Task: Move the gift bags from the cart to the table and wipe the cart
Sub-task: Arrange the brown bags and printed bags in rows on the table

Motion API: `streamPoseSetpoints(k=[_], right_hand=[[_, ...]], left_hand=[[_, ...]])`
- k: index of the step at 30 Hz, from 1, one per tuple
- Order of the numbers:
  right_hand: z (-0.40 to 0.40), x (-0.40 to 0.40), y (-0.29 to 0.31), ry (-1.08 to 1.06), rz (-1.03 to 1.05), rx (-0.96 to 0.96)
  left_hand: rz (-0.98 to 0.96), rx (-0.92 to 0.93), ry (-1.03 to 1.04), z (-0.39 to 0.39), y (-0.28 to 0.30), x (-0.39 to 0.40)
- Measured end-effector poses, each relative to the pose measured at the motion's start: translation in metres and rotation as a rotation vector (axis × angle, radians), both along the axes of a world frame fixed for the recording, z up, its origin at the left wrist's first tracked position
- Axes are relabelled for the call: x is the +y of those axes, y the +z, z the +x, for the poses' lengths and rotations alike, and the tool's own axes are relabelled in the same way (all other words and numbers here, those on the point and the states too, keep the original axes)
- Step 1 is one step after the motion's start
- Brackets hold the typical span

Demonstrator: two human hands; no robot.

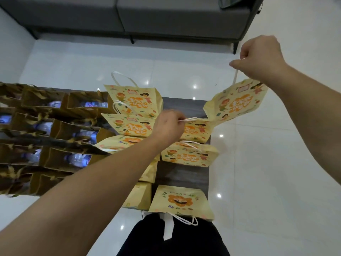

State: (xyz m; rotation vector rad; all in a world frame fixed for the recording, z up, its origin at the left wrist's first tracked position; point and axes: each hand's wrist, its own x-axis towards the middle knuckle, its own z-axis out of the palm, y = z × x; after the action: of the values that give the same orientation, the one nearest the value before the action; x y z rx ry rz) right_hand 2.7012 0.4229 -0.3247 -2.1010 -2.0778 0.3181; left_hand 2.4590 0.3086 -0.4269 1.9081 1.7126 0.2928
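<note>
Gift bags (pixel 186 156) of printed yellow paper, white cord handles (pixel 187 119).

The brown bags (pixel 55 137) are running off the left edge, their fronts unseen and the wrapped things inside too blurred to name. The left hand (pixel 168 124) and its forearm are covering much of two yellow bags (pixel 129 126). The print on the yellow bags is too small to read. The sofa (pixel 129 13) is being cut off by the top edge.
</note>
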Motion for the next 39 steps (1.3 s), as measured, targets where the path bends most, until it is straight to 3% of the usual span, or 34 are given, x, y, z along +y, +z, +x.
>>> streamPoseSetpoints(k=[12,30,39], right_hand=[[0.005,0.018,0.002,-0.100,-0.012,-0.069],[-0.013,0.034,0.026,0.018,0.074,-0.031],[-0.061,0.026,-0.027,0.057,-0.004,0.117]], left_hand=[[-0.019,-0.031,0.031,0.000,0.003,0.009],[-0.083,-0.016,0.042,0.000,0.012,0.010],[-0.055,-0.017,0.023,0.001,0.015,0.001]])
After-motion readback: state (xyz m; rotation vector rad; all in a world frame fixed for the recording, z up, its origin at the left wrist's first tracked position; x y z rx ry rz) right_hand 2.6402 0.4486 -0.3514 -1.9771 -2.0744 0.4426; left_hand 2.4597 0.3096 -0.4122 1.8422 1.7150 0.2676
